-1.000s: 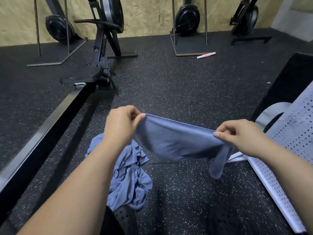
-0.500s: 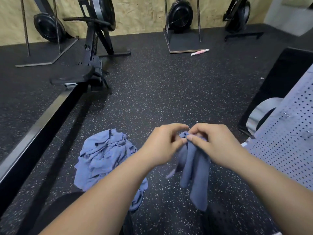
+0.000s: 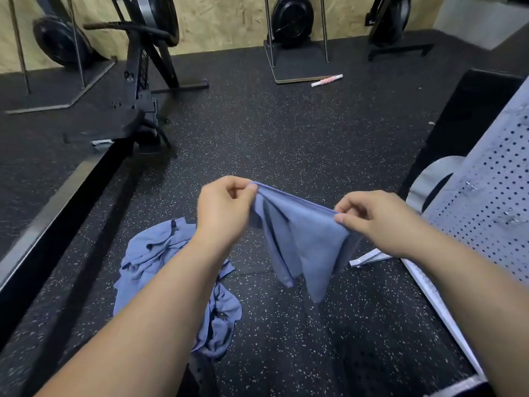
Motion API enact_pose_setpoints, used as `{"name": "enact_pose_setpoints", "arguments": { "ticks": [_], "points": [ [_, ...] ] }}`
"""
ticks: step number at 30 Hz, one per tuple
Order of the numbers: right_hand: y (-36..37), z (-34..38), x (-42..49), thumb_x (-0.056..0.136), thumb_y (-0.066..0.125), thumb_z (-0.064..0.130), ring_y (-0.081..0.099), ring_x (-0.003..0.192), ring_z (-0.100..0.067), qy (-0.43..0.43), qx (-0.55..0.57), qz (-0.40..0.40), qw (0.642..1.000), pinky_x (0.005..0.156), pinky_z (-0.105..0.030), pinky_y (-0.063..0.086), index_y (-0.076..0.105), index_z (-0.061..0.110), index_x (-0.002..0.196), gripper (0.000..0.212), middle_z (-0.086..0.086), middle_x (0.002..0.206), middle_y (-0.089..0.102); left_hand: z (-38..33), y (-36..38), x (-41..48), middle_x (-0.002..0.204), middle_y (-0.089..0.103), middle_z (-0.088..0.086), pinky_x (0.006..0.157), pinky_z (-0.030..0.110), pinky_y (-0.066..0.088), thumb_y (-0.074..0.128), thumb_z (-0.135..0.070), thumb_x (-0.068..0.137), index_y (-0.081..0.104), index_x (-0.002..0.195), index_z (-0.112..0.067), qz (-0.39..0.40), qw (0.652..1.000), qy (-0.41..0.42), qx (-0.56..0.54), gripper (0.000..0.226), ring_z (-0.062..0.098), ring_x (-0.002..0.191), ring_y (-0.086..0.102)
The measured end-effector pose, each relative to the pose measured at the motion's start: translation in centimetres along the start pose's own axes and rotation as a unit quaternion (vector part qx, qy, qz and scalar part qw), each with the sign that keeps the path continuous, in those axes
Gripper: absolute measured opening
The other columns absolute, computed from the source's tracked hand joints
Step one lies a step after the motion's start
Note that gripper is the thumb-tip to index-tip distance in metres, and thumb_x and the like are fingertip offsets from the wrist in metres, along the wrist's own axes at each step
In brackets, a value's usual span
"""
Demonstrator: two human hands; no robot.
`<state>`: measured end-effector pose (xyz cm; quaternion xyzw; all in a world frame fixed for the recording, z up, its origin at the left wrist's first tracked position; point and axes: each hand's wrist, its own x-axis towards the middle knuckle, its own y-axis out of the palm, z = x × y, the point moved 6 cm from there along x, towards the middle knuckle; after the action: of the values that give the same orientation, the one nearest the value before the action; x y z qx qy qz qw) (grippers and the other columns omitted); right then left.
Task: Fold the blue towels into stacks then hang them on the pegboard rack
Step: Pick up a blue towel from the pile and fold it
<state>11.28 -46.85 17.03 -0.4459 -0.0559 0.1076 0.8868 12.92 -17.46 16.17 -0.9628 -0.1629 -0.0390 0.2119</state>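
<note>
On the speckled floor [image 3: 286, 133], a heap of crumpled blue towels [image 3: 160, 270] lies toward the near left. The left hand [image 3: 223, 210] pinches one top corner of a blue towel [image 3: 300, 239] held above the floor; the right hand [image 3: 378, 219] pinches the other. The pegboard rack [image 3: 486, 202] stands at the right edge.

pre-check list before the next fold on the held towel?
1. Left hand pinches towel top corner: ok.
2. Right hand pinches the other top corner: ok.
3. Top edge taut between hands: ok.
4. Hanging layers aligned: not ok, bottom corners uneven.
5. Held cloth clear of pile: ok.
6. Free hooks on pegboard: cannot tell.
</note>
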Motion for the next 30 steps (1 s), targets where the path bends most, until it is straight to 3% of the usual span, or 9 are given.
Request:
{"name": "enact_pose_setpoints", "arguments": {
  "ticks": [4,6,10,12,14,16,22,25,30],
  "points": [
    [-1.0,-1.2,-0.1,0.097,0.073,0.033,0.061,0.068,-0.002,0.045,-0.081,-0.054,0.994,0.062,-0.030,0.042,0.067,0.033,0.085,0.014,0.017,0.069,0.069,0.0,-1.2,-0.5,0.072,0.072,-0.012,0.078,0.037,0.059,0.072,-0.032,0.097,0.074,0.087,-0.030,-0.043,0.993,0.010,0.105,0.010,0.010,0.071,0.068],
    [-0.9,-0.5,-0.4,0.098,0.070,0.036,0.064,0.075,-0.008,0.036,-0.094,-0.093,0.991,0.064,-0.033,0.045,0.064,0.035,0.087,0.012,0.015,0.072,0.068,-0.5,-0.2,-1.5,0.074,0.071,-0.014,0.080,0.034,0.058,0.071,-0.032,0.096,0.075,0.102,-0.031,0.006,0.989,0.040,0.143,0.007,0.006,0.075,0.068],
    [1.0,3.1,-1.0,0.096,0.070,0.041,0.062,0.070,-0.005,-0.039,-0.016,-0.090,0.995,0.071,-0.037,0.053,0.066,0.034,0.091,0.009,0.016,0.072,0.067,-1.7,3.7,-4.5,0.070,0.070,-0.013,0.082,0.033,0.057,0.074,-0.027,0.094,0.063,0.138,-0.039,0.194,0.970,0.119,0.083,0.047,0.006,0.069,0.064],
    [2.4,4.7,-1.3,0.096,0.069,0.043,0.064,0.071,-0.007,-0.067,0.003,-0.059,0.996,0.073,-0.039,0.055,0.065,0.036,0.091,0.009,0.017,0.073,0.069,-1.8,5.2,-5.9,0.069,0.069,-0.012,0.078,0.035,0.058,0.074,-0.026,0.094,0.067,0.131,-0.039,0.261,0.957,0.120,0.044,0.040,0.009,0.066,0.062],
    [3.1,5.7,-1.6,0.096,0.069,0.042,0.063,0.072,-0.007,-0.080,0.009,-0.046,0.996,0.073,-0.039,0.054,0.066,0.036,0.092,0.008,0.016,0.074,0.070,-1.2,6.0,-6.4,0.066,0.066,-0.012,0.071,0.035,0.054,0.072,-0.024,0.095,0.073,0.110,-0.033,0.278,0.954,0.105,0.027,0.018,0.010,0.061,0.058],
    [3.3,5.8,-1.5,0.096,0.070,0.041,0.061,0.072,-0.006,-0.077,0.002,-0.041,0.996,0.071,-0.038,0.053,0.068,0.034,0.093,0.008,0.014,0.074,0.069,-0.7,6.0,-6.4,0.064,0.064,-0.012,0.066,0.034,0.050,0.072,-0.026,0.096,0.074,0.096,-0.031,0.271,0.959,0.082,0.021,0.005,0.010,0.059,0.054],
    [3.2,3.1,-0.5,0.094,0.075,0.038,0.060,0.072,-0.001,-0.020,-0.031,-0.007,0.999,0.073,-0.037,0.053,0.067,0.033,0.088,0.011,0.015,0.073,0.068,-0.7,4.8,-5.3,0.072,0.075,0.004,0.064,0.029,0.048,0.074,-0.020,0.099,0.078,0.093,-0.024,0.238,0.970,0.044,0.009,0.008,0.009,0.057,0.057],
    [2.5,2.0,0.0,0.094,0.075,0.038,0.060,0.074,-0.002,0.001,-0.054,-0.011,0.998,0.074,-0.036,0.052,0.067,0.033,0.087,0.012,0.016,0.072,0.068,-0.2,3.3,-3.6,0.066,0.071,-0.003,0.063,0.032,0.049,0.074,-0.022,0.098,0.078,0.090,-0.024,0.153,0.988,0.022,-0.005,0.010,0.009,0.058,0.056],
    [-0.5,0.2,0.2,0.093,0.077,0.038,0.063,0.078,-0.013,0.028,-0.060,-0.104,0.992,0.071,-0.035,0.050,0.072,0.033,0.086,0.010,0.015,0.072,0.068,1.1,-0.8,0.0,0.063,0.066,-0.011,0.068,0.038,0.056,0.074,-0.027,0.098,0.077,0.090,-0.024,0.010,1.000,-0.015,-0.015,0.009,0.014,0.058,0.059]
  ]
}}
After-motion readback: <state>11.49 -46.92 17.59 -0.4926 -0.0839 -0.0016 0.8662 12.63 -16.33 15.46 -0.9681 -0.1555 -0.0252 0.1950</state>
